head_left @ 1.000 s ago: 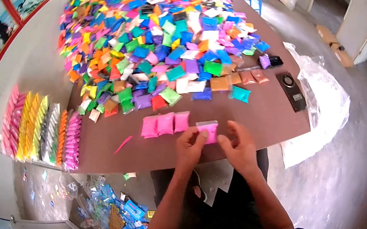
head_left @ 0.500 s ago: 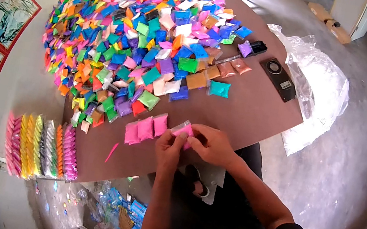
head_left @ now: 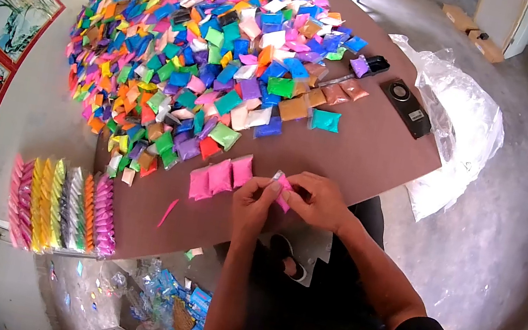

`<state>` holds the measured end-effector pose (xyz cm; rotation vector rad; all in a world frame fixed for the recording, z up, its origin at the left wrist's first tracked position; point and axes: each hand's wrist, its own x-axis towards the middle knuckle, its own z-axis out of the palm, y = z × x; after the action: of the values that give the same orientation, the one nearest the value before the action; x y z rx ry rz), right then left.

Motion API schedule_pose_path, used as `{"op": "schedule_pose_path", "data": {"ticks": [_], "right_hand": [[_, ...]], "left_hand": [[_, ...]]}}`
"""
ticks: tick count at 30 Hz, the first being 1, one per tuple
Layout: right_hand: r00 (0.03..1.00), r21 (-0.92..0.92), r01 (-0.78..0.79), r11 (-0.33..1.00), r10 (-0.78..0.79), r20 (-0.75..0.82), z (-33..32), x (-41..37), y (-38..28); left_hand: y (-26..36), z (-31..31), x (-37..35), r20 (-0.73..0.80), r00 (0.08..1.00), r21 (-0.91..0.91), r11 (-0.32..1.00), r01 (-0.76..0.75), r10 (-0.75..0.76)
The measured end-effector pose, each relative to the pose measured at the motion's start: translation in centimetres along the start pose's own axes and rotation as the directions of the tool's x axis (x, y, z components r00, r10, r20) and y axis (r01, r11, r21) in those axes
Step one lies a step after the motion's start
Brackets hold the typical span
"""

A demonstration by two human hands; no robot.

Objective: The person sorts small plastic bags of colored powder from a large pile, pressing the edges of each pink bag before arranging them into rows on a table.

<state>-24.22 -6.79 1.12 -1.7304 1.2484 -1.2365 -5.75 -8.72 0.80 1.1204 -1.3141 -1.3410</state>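
A small pink packet (head_left: 283, 190) with a clear end is pinched between my two hands near the table's front edge. My left hand (head_left: 254, 204) holds its left side, fingers closed. On its right side, my right hand (head_left: 316, 199) grips it with thumb and fingers. Just left of my hands, several plump pink packets (head_left: 220, 175) lie side by side. A thin pink strip (head_left: 167, 212) rests on the brown tabletop (head_left: 364, 158) farther left. The packet's lower part is partly hidden by my fingers.
A large heap of colourful packets (head_left: 186, 45) covers the table's far left. Rows of twisted coloured packs (head_left: 62, 207) stand at the left corner. A black device (head_left: 406, 108) and clear plastic sheeting (head_left: 462, 122) are at the right. Litter (head_left: 170, 297) lies on the floor.
The view has shifted slightly, so the table items appear a little farther right. Both hands still hold the pink packet, which is now tilted differently, its lower end to the right.
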Motion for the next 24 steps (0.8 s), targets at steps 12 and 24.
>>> {"op": "schedule_pose_path", "data": {"ticks": [12,24], "right_hand": [[0.995,0.08,0.029,0.996,-0.036,0.089,0.5,0.2,0.8],[0.997,0.019,0.01,1.0,-0.012,0.079,0.7,0.1,0.5]], "left_hand": [[0.4,-0.2,-0.1,0.064,0.998,0.027,0.999,-0.017,0.015],[-0.7,-0.2,-0.2,0.018,0.992,-0.074,0.989,-0.126,0.127]]}}
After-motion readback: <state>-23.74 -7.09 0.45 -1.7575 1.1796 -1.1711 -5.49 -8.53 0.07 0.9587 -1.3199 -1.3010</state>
